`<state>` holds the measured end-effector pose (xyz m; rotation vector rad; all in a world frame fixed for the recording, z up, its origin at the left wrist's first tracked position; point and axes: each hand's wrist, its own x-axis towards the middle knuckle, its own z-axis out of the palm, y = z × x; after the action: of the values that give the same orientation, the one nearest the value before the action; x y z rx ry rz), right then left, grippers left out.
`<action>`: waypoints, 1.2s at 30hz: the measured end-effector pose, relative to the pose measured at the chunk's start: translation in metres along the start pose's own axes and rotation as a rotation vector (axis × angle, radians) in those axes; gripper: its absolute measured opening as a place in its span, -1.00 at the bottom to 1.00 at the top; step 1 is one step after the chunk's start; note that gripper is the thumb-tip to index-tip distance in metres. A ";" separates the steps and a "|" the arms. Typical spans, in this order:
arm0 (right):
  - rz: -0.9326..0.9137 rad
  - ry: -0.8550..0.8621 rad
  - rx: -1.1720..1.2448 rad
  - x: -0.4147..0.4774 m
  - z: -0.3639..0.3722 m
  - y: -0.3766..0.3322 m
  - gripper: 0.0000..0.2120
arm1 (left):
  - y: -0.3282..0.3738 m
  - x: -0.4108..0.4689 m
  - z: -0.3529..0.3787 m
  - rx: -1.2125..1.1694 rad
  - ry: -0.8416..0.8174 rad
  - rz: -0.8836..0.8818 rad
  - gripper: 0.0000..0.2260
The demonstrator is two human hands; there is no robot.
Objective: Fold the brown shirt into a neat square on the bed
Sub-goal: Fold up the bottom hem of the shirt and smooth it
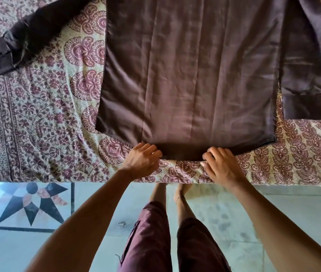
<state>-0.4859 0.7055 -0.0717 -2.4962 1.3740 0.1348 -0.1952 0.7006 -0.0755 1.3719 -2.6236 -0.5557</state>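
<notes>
Patterned bedspread (38, 118), brown shirt (195, 75) flat, both hands (142, 161) (221, 165) gripping near hem

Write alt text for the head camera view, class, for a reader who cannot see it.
Two bare hands, the left hand and the right hand, pinch the near hem of a brown shirt spread flat on a patterned bedspread. One sleeve stretches out left; the other lies alongside the body at right.
</notes>
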 end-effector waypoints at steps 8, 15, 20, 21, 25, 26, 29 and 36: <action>0.029 -0.033 0.008 0.079 0.001 -0.034 -0.48 | -0.063 0.020 -0.009 0.116 -0.093 -0.464 -0.46; 0.144 -0.153 -0.025 0.069 0.014 -0.032 -0.38 | -0.093 -0.023 -0.017 0.023 0.009 -1.040 -0.36; 0.249 -0.023 0.022 0.111 -0.001 -0.043 -0.41 | -0.082 0.056 -0.030 0.045 0.068 -0.737 -0.43; 0.266 -0.001 0.029 0.127 -0.004 -0.042 -0.41 | -0.080 0.074 -0.029 0.053 0.025 -0.608 -0.44; 0.344 0.009 0.024 0.165 -0.002 -0.023 -0.39 | -0.113 0.107 -0.024 0.138 -0.066 -0.319 -0.46; 0.350 0.009 0.017 0.168 0.001 -0.019 -0.39 | -0.131 0.106 -0.026 0.156 -0.058 -0.337 -0.45; 0.338 0.023 0.007 0.168 0.006 -0.016 -0.38 | -0.182 0.088 -0.043 0.164 -0.015 -0.584 -0.41; 0.358 0.121 0.079 0.177 -0.009 -0.001 -0.43 | -0.159 0.142 -0.055 0.105 0.073 -0.612 -0.42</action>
<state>-0.3897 0.5599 -0.1011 -2.2048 1.8282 0.0018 -0.1403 0.4879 -0.0928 2.1924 -2.1725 -0.4152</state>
